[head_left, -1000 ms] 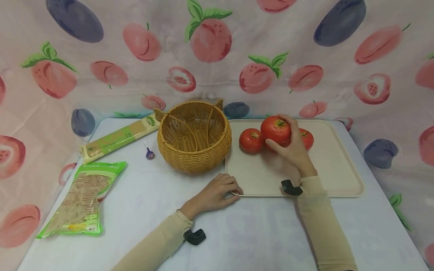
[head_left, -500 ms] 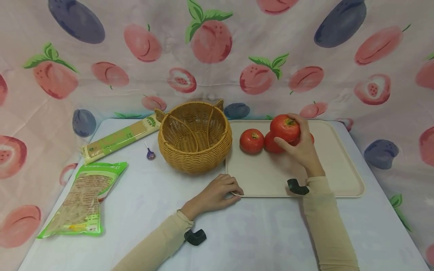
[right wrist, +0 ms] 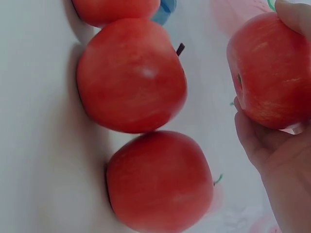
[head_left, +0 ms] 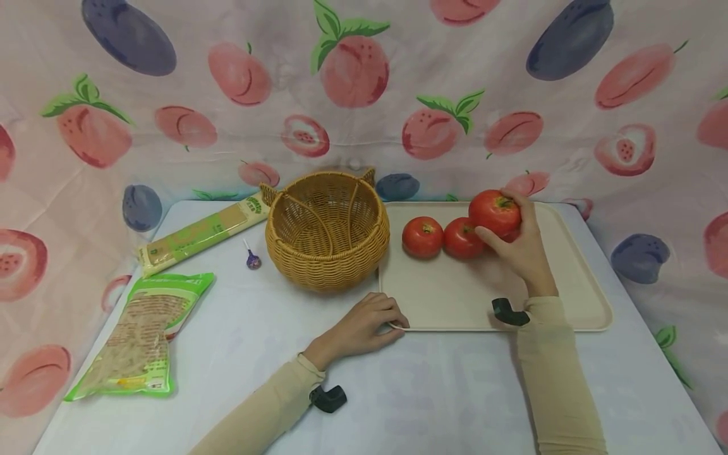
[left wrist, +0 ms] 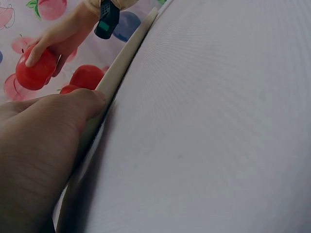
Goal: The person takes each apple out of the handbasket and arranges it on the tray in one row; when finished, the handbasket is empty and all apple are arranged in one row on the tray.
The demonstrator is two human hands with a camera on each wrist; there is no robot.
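Observation:
My right hand [head_left: 526, 253] grips a red apple [head_left: 493, 212], thumb on one side and fingers on the other, above the back of a beige tray [head_left: 435, 300]. Two red apples, a left one [head_left: 423, 237] and a middle one [head_left: 462, 240], sit side by side on the tray. A third is mostly hidden behind the held apple. From the right wrist, the held apple [right wrist: 269, 73] appears apart from the row of apples [right wrist: 131, 77]. At the tray's near left corner, my left hand [head_left: 364, 325] holds the rim with curled fingers; the left wrist view shows a digit on the rim [left wrist: 119, 73].
A wicker basket [head_left: 327, 268] stands against the tray's left side. Farther left lie a long noodle-like packet [head_left: 205, 234], a purple-wrapped lollipop [head_left: 253, 260] and a green-edged clear bag [head_left: 131, 335]. A fruit-print cloth [head_left: 352, 145] rises behind the table.
My right hand has carried the apple to the right along the row, uncovering the middle apple and covering the rightmost one. The left hand stays at the tray corner.

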